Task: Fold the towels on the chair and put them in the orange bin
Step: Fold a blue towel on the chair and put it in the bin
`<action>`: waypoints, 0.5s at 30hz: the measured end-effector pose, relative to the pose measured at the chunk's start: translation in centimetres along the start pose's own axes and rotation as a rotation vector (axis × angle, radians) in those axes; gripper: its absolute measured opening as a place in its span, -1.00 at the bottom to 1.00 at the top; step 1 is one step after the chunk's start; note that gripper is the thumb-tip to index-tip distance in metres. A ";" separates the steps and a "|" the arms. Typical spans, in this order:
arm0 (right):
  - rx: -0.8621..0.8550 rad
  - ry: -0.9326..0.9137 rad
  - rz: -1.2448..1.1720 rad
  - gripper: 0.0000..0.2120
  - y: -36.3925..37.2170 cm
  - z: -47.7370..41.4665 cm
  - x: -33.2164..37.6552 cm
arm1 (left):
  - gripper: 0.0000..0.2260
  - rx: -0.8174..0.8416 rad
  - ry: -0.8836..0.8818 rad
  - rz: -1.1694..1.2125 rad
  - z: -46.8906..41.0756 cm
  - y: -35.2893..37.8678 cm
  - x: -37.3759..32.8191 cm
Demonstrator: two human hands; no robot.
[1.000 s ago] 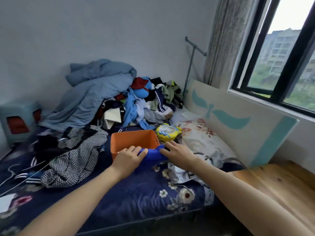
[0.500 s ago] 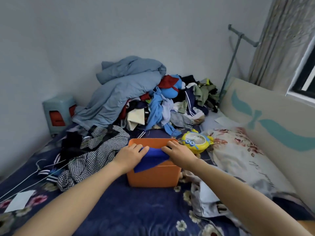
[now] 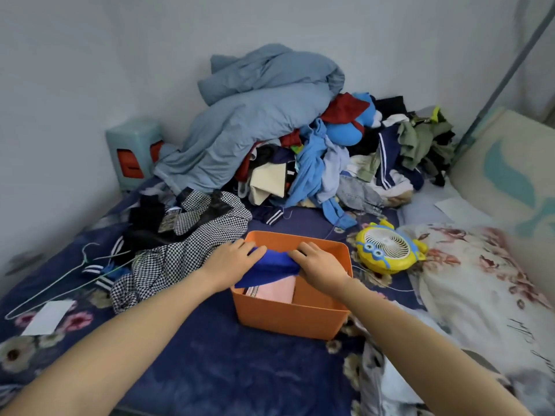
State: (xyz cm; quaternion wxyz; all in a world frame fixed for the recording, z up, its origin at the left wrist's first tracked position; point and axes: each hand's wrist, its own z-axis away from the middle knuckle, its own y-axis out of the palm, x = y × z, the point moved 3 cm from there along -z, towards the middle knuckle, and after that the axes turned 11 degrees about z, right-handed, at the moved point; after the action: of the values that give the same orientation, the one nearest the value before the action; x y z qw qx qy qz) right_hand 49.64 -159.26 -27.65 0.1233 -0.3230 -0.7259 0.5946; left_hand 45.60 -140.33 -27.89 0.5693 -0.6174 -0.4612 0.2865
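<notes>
The bin [image 3: 288,318] stands on the bed [image 3: 210,370]; inside, the upper towel [image 3: 270,265] is over the lower towel [image 3: 274,291]. A fan [image 3: 387,250] sits right of it, a clothes heap [image 3: 300,163] behind.

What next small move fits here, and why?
Probably lower the blue towel onto the pink towel and let go: the left hand and right hand hold it over the orange bin, above the pink one, not yet laid flat.

Bedroom corner, as I see it.
Pale grey walls [image 3: 90,55] meet behind a navy floral bedsheet [image 3: 210,370]; teal plastic stool [image 3: 132,139] in the corner, perhaps a cream headboard [image 3: 510,175] at right.
</notes>
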 end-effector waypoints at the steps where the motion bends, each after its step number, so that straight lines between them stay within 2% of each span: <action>1: 0.034 0.027 -0.021 -0.69 1.0 -0.9 -0.6 | -0.32 0.014 0.013 0.007 -1.0 0.9 1.1; 6: 0.192 0.223 -0.078 -0.69 4.9 -3.4 -3.4 | -0.39 0.219 0.050 0.121 -6.4 4.9 4.3; 10: 0.359 0.324 -0.117 -0.68 8.2 -5.3 -4.8 | -0.31 0.419 0.090 0.329 -10.4 9.3 6.1; 15: 0.449 0.471 -0.210 -0.72 11.7 -6.5 -6.1 | -0.32 0.527 0.140 0.439 -13.8 13.3 7.2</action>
State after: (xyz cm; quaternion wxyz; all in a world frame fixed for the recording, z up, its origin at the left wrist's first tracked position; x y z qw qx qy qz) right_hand 61.67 -156.97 -35.69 0.4161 -0.3396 -0.5578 0.6328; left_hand 63.89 -138.95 -36.90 0.6642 -0.5518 -0.1873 0.4682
